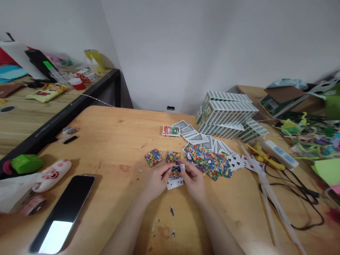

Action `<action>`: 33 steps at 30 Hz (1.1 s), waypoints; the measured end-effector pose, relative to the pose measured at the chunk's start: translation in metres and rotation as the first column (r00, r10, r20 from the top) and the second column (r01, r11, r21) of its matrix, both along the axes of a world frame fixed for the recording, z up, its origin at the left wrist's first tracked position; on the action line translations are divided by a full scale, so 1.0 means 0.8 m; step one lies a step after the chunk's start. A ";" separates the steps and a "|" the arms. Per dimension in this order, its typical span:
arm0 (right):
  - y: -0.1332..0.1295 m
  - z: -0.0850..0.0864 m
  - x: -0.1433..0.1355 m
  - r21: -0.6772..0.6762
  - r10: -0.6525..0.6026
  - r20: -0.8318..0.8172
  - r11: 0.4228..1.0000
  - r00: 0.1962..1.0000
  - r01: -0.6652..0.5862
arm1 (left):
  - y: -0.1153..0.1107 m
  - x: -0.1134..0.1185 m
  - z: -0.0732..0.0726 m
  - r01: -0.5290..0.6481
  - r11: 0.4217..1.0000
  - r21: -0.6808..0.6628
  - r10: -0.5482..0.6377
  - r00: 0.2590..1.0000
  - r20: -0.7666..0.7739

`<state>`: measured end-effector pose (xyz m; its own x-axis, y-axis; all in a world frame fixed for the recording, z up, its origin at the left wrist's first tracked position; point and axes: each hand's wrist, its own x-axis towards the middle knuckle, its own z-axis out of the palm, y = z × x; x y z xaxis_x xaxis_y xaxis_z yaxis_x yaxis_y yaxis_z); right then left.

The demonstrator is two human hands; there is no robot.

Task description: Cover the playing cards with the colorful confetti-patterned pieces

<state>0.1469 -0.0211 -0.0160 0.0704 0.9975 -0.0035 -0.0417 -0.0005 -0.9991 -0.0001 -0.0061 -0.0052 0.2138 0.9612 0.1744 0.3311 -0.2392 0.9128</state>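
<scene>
My left hand (158,177) and my right hand (193,177) meet at the middle of the table, fingers closed in pinches. Between the fingertips is a small dark, bluish piece (175,169), too blurred to name. By my right thumb shows a white-edged playing card (182,168), which that hand pinches. Directly below lies a face-up playing card (175,184), partly covered by the fingers. Just beyond my hands are two small squares with a colourful brick pattern, one to the left (153,157) and one ahead (173,156). More patterned pieces (212,161) spread beside my right hand.
Face-down cards (195,134) fan out behind, near a card box (171,131) and stacked striped cartons (228,113). At right are a power strip (281,154), cables and clear strips (271,198). A phone (65,212) lies left; dark scraps (171,211) lie between my forearms.
</scene>
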 end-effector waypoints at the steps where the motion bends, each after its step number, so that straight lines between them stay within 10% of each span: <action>1: 0.001 0.000 0.001 -0.008 0.003 0.006 1.000 1.000 -0.003 | -0.001 0.002 0.001 0.001 1.000 -0.004 -0.001 1.000 -0.006; 10: 0.001 0.002 0.003 -0.085 -0.006 -0.024 0.996 1.000 0.004 | 0.002 0.015 -0.007 -0.271 0.918 -0.289 0.341 0.912 0.229; 19: 0.004 0.005 0.007 -0.171 0.284 -0.041 0.943 0.958 -0.287 | -0.005 0.018 -0.002 -0.070 0.991 -0.111 0.077 0.996 0.055; 33: -0.001 0.004 0.000 -0.152 0.185 -0.018 0.971 0.983 -0.186 | -0.005 0.018 -0.006 -0.096 0.991 -0.090 0.108 0.985 0.137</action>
